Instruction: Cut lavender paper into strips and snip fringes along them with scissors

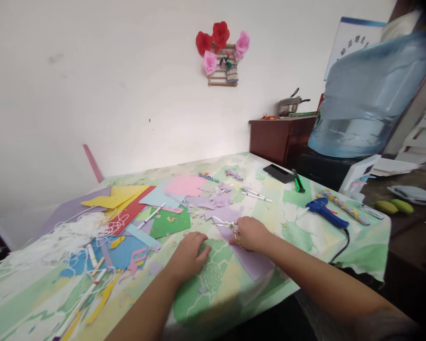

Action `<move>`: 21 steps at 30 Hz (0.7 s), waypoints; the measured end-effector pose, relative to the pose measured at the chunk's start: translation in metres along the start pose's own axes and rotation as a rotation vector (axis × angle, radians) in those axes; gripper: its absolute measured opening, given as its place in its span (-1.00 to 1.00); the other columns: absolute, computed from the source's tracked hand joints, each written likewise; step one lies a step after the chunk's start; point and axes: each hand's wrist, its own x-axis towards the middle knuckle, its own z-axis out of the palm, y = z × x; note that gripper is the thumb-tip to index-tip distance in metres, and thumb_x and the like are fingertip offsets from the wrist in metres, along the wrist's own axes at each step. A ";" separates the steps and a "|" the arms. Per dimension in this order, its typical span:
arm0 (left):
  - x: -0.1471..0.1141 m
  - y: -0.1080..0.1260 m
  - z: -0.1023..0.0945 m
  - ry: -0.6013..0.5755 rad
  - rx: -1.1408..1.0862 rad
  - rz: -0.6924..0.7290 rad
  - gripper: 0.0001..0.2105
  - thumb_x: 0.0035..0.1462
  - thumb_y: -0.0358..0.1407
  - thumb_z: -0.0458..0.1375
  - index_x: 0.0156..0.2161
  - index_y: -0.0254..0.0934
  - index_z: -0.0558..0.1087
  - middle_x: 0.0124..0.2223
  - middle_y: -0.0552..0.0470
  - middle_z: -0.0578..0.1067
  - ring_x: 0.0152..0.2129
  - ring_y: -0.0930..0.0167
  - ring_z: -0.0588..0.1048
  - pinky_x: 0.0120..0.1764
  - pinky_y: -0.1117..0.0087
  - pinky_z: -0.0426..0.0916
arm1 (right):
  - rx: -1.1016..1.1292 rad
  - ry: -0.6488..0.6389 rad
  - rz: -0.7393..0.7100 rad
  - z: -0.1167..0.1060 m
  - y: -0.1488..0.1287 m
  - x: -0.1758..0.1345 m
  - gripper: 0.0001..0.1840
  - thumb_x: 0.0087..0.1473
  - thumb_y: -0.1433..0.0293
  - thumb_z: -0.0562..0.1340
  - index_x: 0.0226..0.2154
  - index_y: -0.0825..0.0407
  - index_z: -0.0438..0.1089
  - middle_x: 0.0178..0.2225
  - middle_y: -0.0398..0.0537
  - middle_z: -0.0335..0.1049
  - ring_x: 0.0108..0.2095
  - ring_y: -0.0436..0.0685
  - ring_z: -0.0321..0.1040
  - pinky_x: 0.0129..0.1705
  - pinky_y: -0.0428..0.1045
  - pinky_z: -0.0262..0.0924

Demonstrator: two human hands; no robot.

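Note:
My right hand (pixel 250 233) is closed round the gold handles of a pair of scissors (pixel 226 224), whose blades are spread and point left. Beneath the scissors and that hand lies a sheet of light purple paper (pixel 252 263), partly covered by my fingers. My left hand (pixel 190 255) rests on the patterned tablecloth (pixel 213 284) with its fingers apart, holding nothing. Beyond the scissors, small cut purple scraps (pixel 218 199) are strewn about. Just past my left hand is a green sheet (pixel 170 222) with tiny bits on it.
Coloured papers (pixel 137 210) and a tangle of white string (pixel 57 234) cover the left side. On the right are a blue glue gun (pixel 326 213) with its cord, a green utility knife (pixel 298 182), a black phone (pixel 279 173) and a decorated stick (pixel 344 207). Pens (pixel 256 194) lie mid-table.

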 end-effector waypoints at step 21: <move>0.037 -0.001 0.007 -0.130 -0.068 -0.431 -0.82 -0.05 -0.30 -0.01 -0.31 -0.32 0.32 -0.35 -0.02 0.38 -0.37 0.38 0.34 -0.29 0.28 0.19 | 0.092 0.020 0.130 0.004 -0.033 0.022 -0.67 -0.10 0.28 0.08 -0.27 0.16 0.24 -0.25 0.08 0.23 -0.24 0.14 0.17 -0.25 0.07 0.07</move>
